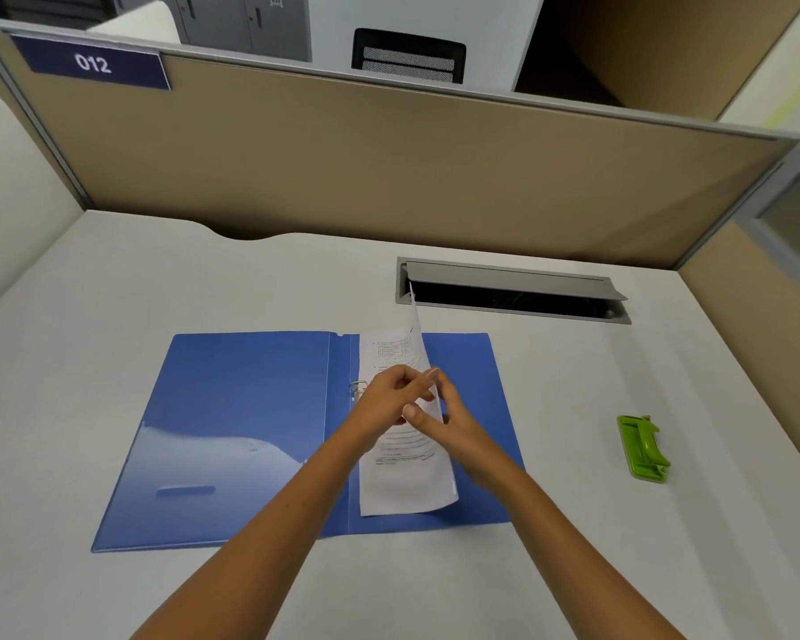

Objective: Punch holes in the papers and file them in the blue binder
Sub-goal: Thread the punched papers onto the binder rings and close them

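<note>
Both forearms reach in from below. My left hand (389, 394) and right hand (449, 418) pinch the paper (403, 482) over the open binder (250, 431), sheet standing on edge, long axis along the spine. Ring (357, 388) sits just left, nearer my left fingers.

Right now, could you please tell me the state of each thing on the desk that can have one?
blue binder: open, lying flat on the desk.
binder ring: whether open or closed cannot be told.
papers: standing curved on the binder's right half, held by both hands.
left hand: gripping the papers.
right hand: gripping the papers.
green hole punch: lying untouched, right of the binder.
cable hatch: lid raised.
</note>
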A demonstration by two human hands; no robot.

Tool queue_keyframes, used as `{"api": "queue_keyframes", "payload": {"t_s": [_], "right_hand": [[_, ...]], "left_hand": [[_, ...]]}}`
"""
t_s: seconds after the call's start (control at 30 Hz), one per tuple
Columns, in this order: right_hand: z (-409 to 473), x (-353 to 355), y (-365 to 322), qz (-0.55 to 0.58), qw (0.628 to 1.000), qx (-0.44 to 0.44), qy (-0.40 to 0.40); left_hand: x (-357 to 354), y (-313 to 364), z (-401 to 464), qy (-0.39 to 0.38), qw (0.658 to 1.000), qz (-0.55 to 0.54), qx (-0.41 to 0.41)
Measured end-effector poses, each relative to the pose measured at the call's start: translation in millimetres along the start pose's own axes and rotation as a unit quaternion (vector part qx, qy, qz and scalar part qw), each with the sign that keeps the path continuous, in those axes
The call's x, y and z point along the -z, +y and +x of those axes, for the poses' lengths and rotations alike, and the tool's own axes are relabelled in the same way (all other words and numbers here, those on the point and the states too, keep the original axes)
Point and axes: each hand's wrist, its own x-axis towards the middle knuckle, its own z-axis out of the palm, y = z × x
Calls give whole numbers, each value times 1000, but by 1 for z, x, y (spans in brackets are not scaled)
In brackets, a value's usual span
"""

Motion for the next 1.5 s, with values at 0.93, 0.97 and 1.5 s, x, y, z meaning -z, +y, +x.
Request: {"api": "queue_keyframes", "payload": {"t_s": [0.93, 0.97, 1.5], "right_hand": [[-6, -1, 20, 77, 994, -36, 74], [-6, -1, 19, 75, 994, -35, 74], [-10, -33, -4, 19, 998, -18, 66]], "left_hand": [[146, -55, -48, 319, 929, 173, 77], [154, -58, -53, 335, 918, 203, 67], [102, -19, -41, 124, 982, 140, -2]]}}
